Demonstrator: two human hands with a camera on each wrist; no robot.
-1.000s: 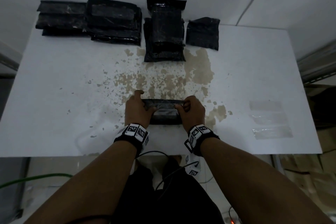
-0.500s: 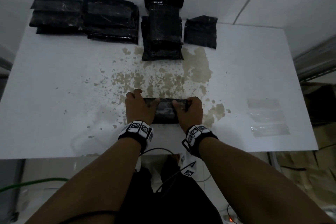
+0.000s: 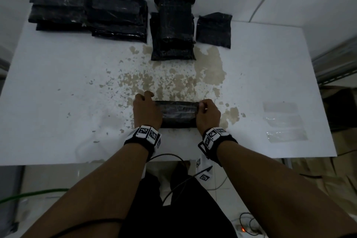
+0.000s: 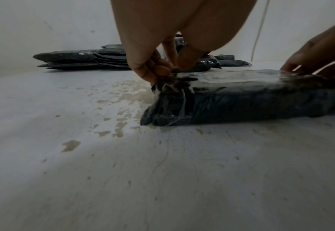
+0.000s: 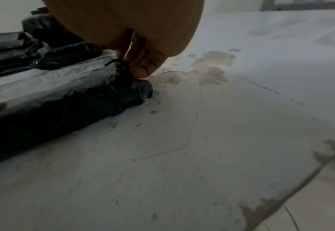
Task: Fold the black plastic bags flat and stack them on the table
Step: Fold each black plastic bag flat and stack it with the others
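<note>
Several stacks of folded black plastic bags already lie along the far edge of the stained white desk; nearer, left hand and right hand pinch the ends of one half-folded black bag, not yet stacked

clear plastic strips are seen at right of frame, a green cable at lower left, brown stains at centre.

Folded black bag flat, crosswise near table's front edge; black bag stacks along back.
</note>
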